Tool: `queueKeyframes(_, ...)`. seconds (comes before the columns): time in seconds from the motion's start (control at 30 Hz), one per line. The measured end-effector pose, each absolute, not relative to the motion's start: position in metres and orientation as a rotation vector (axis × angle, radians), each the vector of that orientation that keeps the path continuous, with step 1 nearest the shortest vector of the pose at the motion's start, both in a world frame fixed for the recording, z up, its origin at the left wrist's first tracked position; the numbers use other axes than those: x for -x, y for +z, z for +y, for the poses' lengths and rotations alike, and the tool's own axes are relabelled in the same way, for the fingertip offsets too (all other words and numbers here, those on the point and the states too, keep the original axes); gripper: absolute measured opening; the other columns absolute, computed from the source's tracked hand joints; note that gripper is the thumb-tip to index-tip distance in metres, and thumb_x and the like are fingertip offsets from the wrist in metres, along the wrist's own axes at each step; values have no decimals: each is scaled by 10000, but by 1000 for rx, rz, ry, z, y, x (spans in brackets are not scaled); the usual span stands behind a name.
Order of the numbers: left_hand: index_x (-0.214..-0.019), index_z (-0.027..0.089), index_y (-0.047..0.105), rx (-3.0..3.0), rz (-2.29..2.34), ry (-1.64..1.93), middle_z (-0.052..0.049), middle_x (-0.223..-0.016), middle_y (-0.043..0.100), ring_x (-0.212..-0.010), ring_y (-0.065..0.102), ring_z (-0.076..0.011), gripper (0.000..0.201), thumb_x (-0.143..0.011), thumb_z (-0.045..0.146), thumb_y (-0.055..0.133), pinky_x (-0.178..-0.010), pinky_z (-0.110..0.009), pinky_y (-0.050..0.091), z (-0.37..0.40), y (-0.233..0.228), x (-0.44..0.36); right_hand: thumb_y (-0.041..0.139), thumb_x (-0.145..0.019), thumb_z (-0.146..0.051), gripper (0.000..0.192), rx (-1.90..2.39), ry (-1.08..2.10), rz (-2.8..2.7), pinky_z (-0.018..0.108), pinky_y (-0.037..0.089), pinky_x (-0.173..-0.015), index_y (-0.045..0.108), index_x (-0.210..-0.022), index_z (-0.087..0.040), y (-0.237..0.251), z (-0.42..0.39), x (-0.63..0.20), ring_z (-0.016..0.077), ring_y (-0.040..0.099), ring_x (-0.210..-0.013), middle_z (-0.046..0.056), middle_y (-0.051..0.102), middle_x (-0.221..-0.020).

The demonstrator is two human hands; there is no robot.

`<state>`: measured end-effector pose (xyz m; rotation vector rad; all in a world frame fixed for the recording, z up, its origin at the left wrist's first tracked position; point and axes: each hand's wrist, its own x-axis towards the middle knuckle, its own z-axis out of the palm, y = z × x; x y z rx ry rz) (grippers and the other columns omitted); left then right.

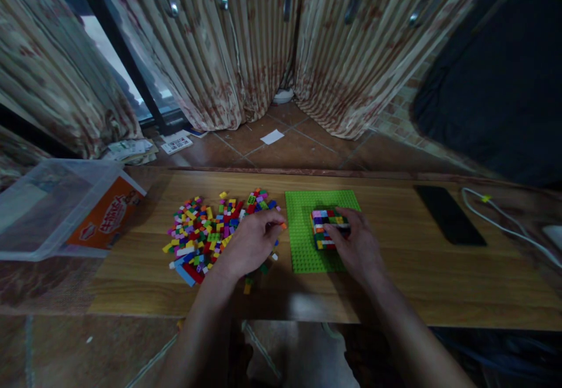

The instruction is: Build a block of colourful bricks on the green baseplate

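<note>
My left hand [251, 240] is closed in a pinch, with a small orange brick [283, 225] at its fingertips. It hovers over the right side of a loose pile of coloured toy bricks [193, 239], close to the left edge of a green baseplate [302, 259]. On the baseplate stands a block built of multicoloured bricks [320, 239], with rows of red, white, blue and green. My right hand [360, 246] grips this block from the right, thumb in front and fingers behind. The hand hides the block's right side.
A clear plastic box [57, 247] with an orange label stands at the table's left end. Right of the baseplate lie a black phone-like slab [450, 215] and a white cable [496, 218]. Striped curtains [246, 54] hang behind the wooden table [404, 288].
</note>
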<state>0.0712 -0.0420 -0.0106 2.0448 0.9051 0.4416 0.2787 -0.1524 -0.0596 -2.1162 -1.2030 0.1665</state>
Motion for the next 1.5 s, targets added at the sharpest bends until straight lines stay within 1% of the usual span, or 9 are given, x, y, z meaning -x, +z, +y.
queueKeyframes(0.2, -980, 180, 693, -1971, 881, 426, -21, -899, 713, -786, 635, -146, 207, -886, 222, 514, -734, -272, 471, -44, -13, -76, 568, -833, -491, 493, 2105, 167, -1175, 502, 455, -970, 619, -1203, -169, -58, -152, -277, 315, 573, -1132, 159, 591, -1234)
queueKeyframes(0.37, -922, 166, 690, -1920, 832, 444, -15, -847, 696, -754, 612, -136, 184, -872, 205, 517, -711, -256, 457, -46, -11, -82, 576, -834, -490, 469, 2103, 142, -1163, 513, 445, -978, 632, -1187, -185, -61, -150, -277, 311, 569, -1139, 148, 605, -1223)
queueKeyframes(0.57, -923, 145, 688, -1880, 847, 413, -19, -829, 682, -721, 585, -126, 181, -871, 211, 528, -690, -248, 439, -49, -8, -87, 574, -844, -505, 475, 2059, 150, -1194, 504, 451, -979, 630, -1196, -192, -63, -152, -278, 303, 580, -1128, 147, 609, -1223)
queueKeyframes(0.7, -914, 146, 689, -1861, 844, 428, -18, -825, 675, -728, 580, -128, 177, -867, 218, 535, -695, -250, 435, -49, -10, -87, 518, -868, -541, 521, 2066, 186, -1213, 521, 440, -982, 617, -1227, -177, -64, -154, -279, 315, 573, -1136, 158, 619, -1212)
queueKeyframes(0.87, -926, 147, 685, -1858, 845, 437, -16, -824, 673, -728, 580, -126, 178, -862, 213, 533, -686, -247, 430, -48, -12, -85, 386, -939, -487, 461, 2041, 231, -1188, 511, 441, -977, 613, -1220, -201, -64, -155, -283, 290, 582, -1133, 140, 635, -1208)
queueKeyframes(1.0, -916, 150, 682, -1869, 840, 437, -11, -801, 669, -712, 579, -123, 175, -863, 218, 530, -665, -239, 424, -47, -12, -86, 426, -919, -507, 478, 2052, 228, -1171, 527, 438, -973, 610, -1224, -188, -63, -155, -283, 306, 580, -1128, 154, 635, -1210)
queueKeyframes(1.2, -862, 153, 664, -1842, 829, 460, -14, -774, 665, -701, 585, -127, 136, -849, 209, 541, -651, -239, 426, -51, -17, -91, 549, -840, -523, 547, 2107, 249, -1185, 527, 442, -971, 596, -1255, -169, -62, -154, -280, 323, 569, -1141, 160, 621, -1219)
queueKeyframes(1.4, -819, 167, 628, -1763, 791, 455, -16, -762, 663, -696, 614, -140, 79, -823, 218, 568, -637, -248, 454, -60, -28, -100, 577, -832, -499, 531, 2092, 266, -1176, 533, 450, -959, 604, -1249, -172, -63, -154, -282, 321, 588, -1107, 158, 622, -1213)
queueKeyframes(1.5, -804, 177, 613, -1692, 774, 451, -4, -738, 651, -673, 620, -140, 56, -814, 219, 577, -622, -250, 477, -66, -32, -106, 598, -837, -454, 452, 2000, 200, -1139, 495, 464, -953, 637, -1187, -170, -57, -155, -282, 296, 603, -1076, 146, 638, -1166)
